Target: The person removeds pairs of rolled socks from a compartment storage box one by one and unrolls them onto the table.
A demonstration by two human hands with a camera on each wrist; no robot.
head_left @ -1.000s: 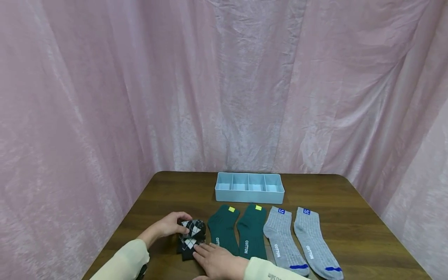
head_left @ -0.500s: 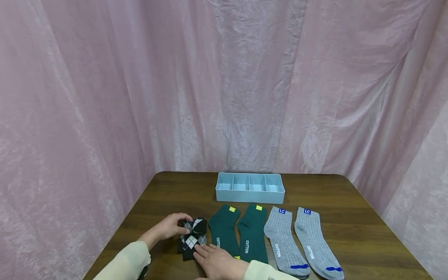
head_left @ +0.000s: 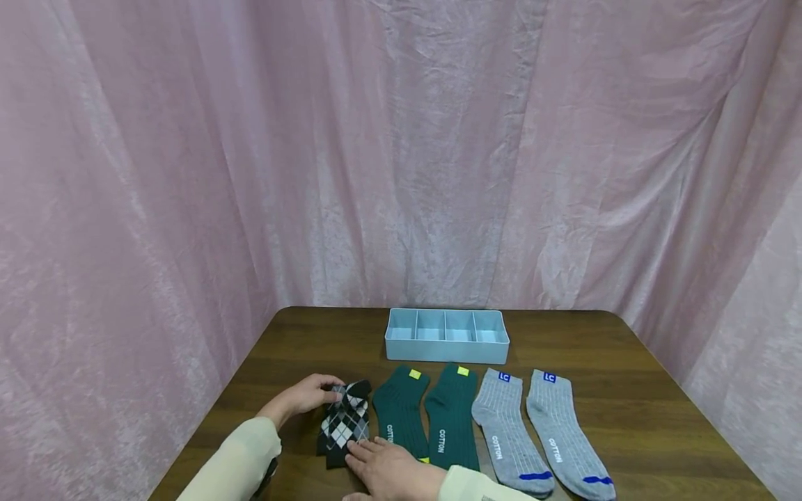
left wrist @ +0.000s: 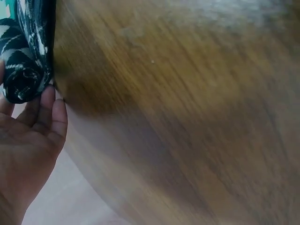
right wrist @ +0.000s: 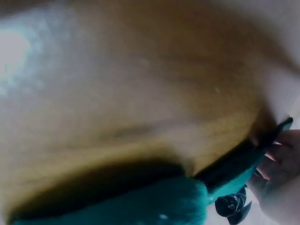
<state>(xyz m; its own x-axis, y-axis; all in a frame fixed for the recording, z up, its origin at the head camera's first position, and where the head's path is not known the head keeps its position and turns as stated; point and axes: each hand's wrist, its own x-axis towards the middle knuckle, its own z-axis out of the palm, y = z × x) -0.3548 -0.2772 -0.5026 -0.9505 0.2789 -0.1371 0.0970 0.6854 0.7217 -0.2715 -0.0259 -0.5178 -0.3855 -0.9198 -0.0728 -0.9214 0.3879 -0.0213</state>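
A pair of black, grey and white argyle socks lies at the left of the row, one overlapping the other. My left hand grips their far end from the left side. In the left wrist view that end shows as a rolled-up coil between thumb and fingers. My right hand lies spread, its fingertips resting on the socks' near right part. Its palm covers part of the nearer green sock. The right wrist view is blurred, with green sock fabric and the argyle coil low in it.
A second green sock and two grey socks with blue marks continue the row rightward. Behind them stands a light blue tray with several compartments. Pink curtains hang beyond the far edge of the wooden table.
My left hand has shifted slightly away from me with the socks' far end. More flat argyle pattern shows between the hands now. The right hand has stayed in place.
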